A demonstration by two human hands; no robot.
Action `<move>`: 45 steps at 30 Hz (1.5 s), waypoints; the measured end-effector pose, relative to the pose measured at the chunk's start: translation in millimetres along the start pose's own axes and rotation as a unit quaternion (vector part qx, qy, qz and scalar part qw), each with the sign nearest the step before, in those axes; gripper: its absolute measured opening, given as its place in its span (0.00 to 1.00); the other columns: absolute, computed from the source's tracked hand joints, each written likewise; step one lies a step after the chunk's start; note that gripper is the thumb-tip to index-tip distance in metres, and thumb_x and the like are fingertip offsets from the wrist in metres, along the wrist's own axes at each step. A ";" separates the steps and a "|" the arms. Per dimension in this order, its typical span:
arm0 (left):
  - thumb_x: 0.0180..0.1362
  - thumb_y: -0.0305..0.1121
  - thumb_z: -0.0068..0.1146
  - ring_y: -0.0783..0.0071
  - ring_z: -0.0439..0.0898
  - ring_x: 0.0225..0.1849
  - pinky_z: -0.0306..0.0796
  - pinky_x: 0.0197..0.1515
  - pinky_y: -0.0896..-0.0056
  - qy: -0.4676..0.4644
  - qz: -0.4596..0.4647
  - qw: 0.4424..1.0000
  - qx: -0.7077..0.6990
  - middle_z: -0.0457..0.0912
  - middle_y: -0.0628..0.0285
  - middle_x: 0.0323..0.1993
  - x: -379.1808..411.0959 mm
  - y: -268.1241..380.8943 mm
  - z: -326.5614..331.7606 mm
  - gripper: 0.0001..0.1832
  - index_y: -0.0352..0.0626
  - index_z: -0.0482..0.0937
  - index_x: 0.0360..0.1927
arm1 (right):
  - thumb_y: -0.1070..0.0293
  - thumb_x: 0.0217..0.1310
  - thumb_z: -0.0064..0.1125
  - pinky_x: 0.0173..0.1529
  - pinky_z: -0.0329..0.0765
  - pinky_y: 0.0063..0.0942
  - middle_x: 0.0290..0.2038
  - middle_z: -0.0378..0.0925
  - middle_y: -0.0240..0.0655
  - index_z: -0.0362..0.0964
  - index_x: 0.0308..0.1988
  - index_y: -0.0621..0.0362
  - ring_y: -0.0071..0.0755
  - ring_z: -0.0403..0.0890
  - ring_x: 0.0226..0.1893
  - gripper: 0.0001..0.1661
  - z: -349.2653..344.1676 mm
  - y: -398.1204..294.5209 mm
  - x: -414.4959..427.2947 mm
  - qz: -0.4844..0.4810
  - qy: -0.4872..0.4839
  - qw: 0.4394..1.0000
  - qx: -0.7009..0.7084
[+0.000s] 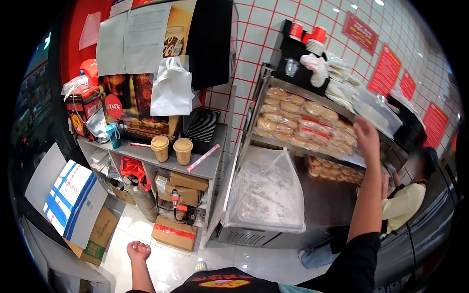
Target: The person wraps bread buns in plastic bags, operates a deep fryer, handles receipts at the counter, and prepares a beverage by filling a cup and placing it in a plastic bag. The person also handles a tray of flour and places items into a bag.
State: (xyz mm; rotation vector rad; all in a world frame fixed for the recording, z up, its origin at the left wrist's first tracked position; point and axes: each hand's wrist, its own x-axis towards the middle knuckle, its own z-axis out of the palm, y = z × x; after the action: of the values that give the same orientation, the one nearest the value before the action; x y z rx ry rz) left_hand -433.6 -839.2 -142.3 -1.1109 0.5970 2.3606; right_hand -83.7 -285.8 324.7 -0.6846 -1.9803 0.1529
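Note:
My left hand (139, 250) hangs low above the white tiled floor, its fingers curled and no object visible in it. The nearest thing is a cardboard box with red tape (174, 233). My right hand (366, 136) is raised in front of the steel shelf at the right. Motion blurs its fingers, so I cannot tell whether they hold anything. Beside it, plastic-wrapped buns (315, 119) fill the upper shelf, and more packed buns (335, 170) sit below. A clear plastic sheet (269, 190) covers a pale, floury surface on the steel counter.
At left, two lidded paper cups (183, 151) and wrapped straws (203, 158) lie on a grey counter before a drinks dispenser (210, 40). A blue-taped foam box (69, 197) rests on a carton (99, 234). A co-worker (405, 201) stands close at right.

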 end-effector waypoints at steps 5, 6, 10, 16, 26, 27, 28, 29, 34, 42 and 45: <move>0.43 0.35 0.45 0.81 0.66 0.18 0.62 0.33 0.71 -0.055 0.002 0.997 0.047 0.67 0.78 0.13 83.1 -5.8 81.3 0.05 0.54 0.67 0.15 | 0.62 0.52 0.54 0.44 0.73 0.30 0.38 0.76 0.44 0.75 0.37 0.57 0.41 0.76 0.39 0.13 76.4 -49.4 129.4 -0.120 0.061 0.984 -0.114; 0.43 0.35 0.45 0.82 0.65 0.17 0.61 0.32 0.71 -0.043 -0.014 0.997 0.055 0.67 0.78 0.12 83.4 -22.7 109.5 0.05 0.55 0.67 0.15 | 0.60 0.51 0.55 0.44 0.72 0.32 0.37 0.76 0.45 0.75 0.36 0.58 0.43 0.76 0.38 0.15 84.8 -47.2 158.3 -0.151 0.060 0.978 -0.131; 0.45 0.36 0.46 0.82 0.65 0.18 0.59 0.36 0.68 -0.080 -0.040 0.990 0.105 0.67 0.78 0.14 81.8 -78.0 190.2 0.05 0.54 0.68 0.17 | 0.51 0.48 0.54 0.46 0.72 0.35 0.37 0.77 0.43 0.76 0.36 0.53 0.44 0.77 0.41 0.20 100.5 -48.2 264.5 -0.112 0.060 0.969 -0.210; 0.45 0.36 0.48 0.81 0.66 0.18 0.60 0.29 0.74 -0.151 0.013 0.986 0.063 0.69 0.77 0.14 116.4 -95.6 208.6 0.06 0.53 0.68 0.16 | 0.50 0.49 0.51 0.52 0.69 0.33 0.46 0.74 0.43 0.70 0.49 0.52 0.44 0.74 0.48 0.28 146.0 -27.3 405.3 -0.022 0.053 0.983 -0.177; 0.46 0.37 0.45 0.85 0.63 0.14 0.61 0.25 0.81 0.061 0.116 0.986 -0.104 0.66 0.81 0.11 68.9 -100.2 151.4 0.06 0.57 0.68 0.17 | 0.53 0.56 0.49 0.41 0.68 0.45 0.45 0.67 0.37 0.58 0.49 0.46 0.39 0.69 0.42 0.22 191.3 40.6 536.7 0.056 0.055 0.995 -0.061; 0.46 0.37 0.46 0.85 0.64 0.15 0.61 0.25 0.80 0.048 0.118 0.986 -0.109 0.68 0.81 0.12 70.4 -105.9 154.4 0.04 0.56 0.70 0.19 | 0.55 0.57 0.49 0.38 0.69 0.46 0.41 0.68 0.35 0.60 0.45 0.46 0.36 0.70 0.38 0.17 190.7 39.6 539.4 0.063 0.062 0.996 -0.034; 0.46 0.37 0.47 0.85 0.64 0.15 0.61 0.26 0.80 0.043 0.111 0.986 -0.113 0.68 0.81 0.13 71.2 -111.4 157.4 0.03 0.56 0.70 0.20 | 0.55 0.57 0.49 0.39 0.69 0.43 0.38 0.69 0.35 0.61 0.43 0.48 0.34 0.70 0.37 0.16 186.3 35.9 543.4 0.057 0.066 0.996 -0.013; 0.45 0.36 0.47 0.85 0.65 0.16 0.61 0.26 0.80 0.039 0.103 0.987 -0.116 0.69 0.80 0.13 71.6 -116.0 160.7 0.02 0.56 0.71 0.21 | 0.55 0.57 0.49 0.40 0.69 0.40 0.36 0.70 0.35 0.62 0.41 0.50 0.32 0.70 0.35 0.15 183.5 33.1 545.7 0.053 0.069 0.996 0.006; 0.45 0.36 0.47 0.84 0.66 0.16 0.62 0.26 0.79 0.019 0.076 0.993 -0.093 0.70 0.79 0.14 63.3 -132.2 188.0 0.02 0.55 0.71 0.21 | 0.55 0.54 0.51 0.47 0.69 0.35 0.41 0.73 0.42 0.66 0.42 0.56 0.40 0.72 0.44 0.19 160.4 4.6 552.9 -0.021 0.256 0.966 0.036; 0.44 0.32 0.58 0.73 0.66 0.40 0.61 0.44 0.69 -0.378 0.150 0.820 0.403 0.67 0.64 0.39 -38.5 -183.2 303.7 0.26 0.47 0.59 0.45 | 0.61 0.64 0.36 0.56 0.67 0.36 0.47 0.69 0.51 0.59 0.47 0.69 0.46 0.71 0.50 0.22 147.9 -112.1 336.5 -0.194 0.225 0.815 0.497; 0.43 0.29 0.66 0.66 0.66 0.54 0.61 0.55 0.63 -0.557 0.313 0.604 0.477 0.64 0.55 0.54 -83.6 -196.3 373.5 0.43 0.44 0.52 0.60 | 0.62 0.66 0.32 0.57 0.66 0.39 0.49 0.67 0.50 0.57 0.50 0.67 0.44 0.70 0.51 0.21 229.3 -101.5 203.4 0.004 -0.079 0.770 0.634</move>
State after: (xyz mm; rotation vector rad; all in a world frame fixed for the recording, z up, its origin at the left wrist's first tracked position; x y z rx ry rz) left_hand -495.7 -492.0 103.9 1.1613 1.5192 2.0055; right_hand -389.3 -222.6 407.8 0.2406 -1.5193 1.4306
